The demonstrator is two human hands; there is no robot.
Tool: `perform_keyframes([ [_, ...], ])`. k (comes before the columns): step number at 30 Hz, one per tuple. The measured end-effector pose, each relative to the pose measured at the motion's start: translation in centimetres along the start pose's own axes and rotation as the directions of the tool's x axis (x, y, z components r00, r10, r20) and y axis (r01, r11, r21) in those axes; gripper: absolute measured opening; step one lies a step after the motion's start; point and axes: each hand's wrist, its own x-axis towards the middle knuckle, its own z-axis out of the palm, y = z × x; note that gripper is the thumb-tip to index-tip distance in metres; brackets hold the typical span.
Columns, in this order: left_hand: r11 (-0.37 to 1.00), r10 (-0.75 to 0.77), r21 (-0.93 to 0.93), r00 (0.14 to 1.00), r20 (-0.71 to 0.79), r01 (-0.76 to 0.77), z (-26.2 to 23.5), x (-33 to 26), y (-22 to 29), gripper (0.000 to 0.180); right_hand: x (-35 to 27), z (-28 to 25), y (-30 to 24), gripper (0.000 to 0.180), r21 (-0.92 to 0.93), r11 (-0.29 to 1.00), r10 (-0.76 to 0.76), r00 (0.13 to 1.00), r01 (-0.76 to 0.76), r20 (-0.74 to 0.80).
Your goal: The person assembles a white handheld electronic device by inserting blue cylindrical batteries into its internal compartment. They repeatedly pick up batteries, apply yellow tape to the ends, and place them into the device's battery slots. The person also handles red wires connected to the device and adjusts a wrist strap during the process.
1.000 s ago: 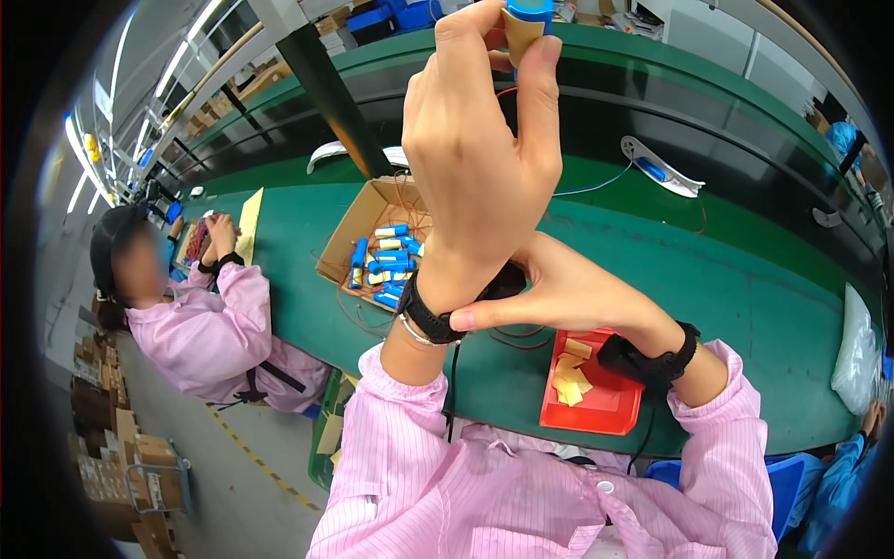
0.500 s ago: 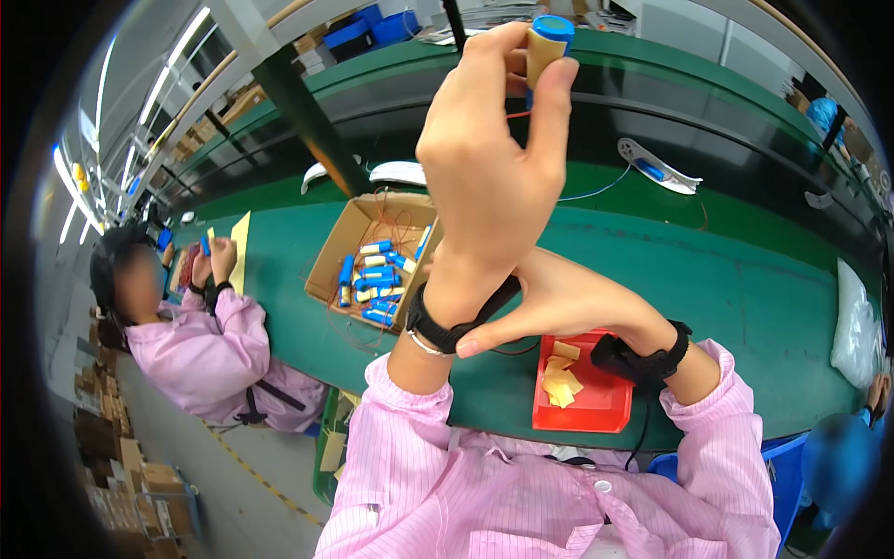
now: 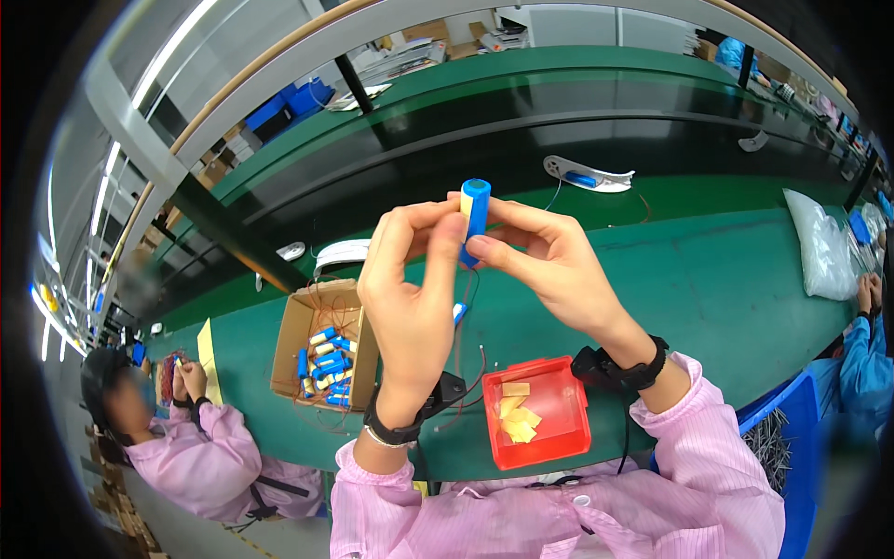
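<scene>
A blue cylindrical cell (image 3: 474,216) is held up in the air above the green bench (image 3: 708,279), well clear of its surface, between both hands. Its long axis is kept nearly upright, tilted slightly, with the flat blue top end pointed up and away from the person and the lower end hidden among the fingers. A yellowish strip is seen along its left side, just beside the left thumb.

The left hand (image 3: 410,307) is closed on the cell from the left, thumb and forefinger pinched against its lower half. The right hand (image 3: 549,270) is closed on it from the right, fingertips (image 3: 484,244) pressed to its body. Thin wires are seen hanging below the hands.

Near the bench's near edge, a red tray (image 3: 568,438) with yellow slips is set below the right wrist. To its left, an open cardboard box (image 3: 296,345) filled with more blue cells and wires is placed. A co-worker in a pink coat (image 3: 200,452) is seated at the bench's left end.
</scene>
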Motion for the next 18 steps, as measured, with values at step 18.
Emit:
perform_keyframes([
  [18, 0.991, -0.114, -0.072, 0.993, 0.0, 0.114, 1.1, 0.7, -0.4, 0.011, -0.6, -0.9, 0.4, 0.039, -0.377, 0.914, -0.209, 0.971, 0.152, -0.115],
])
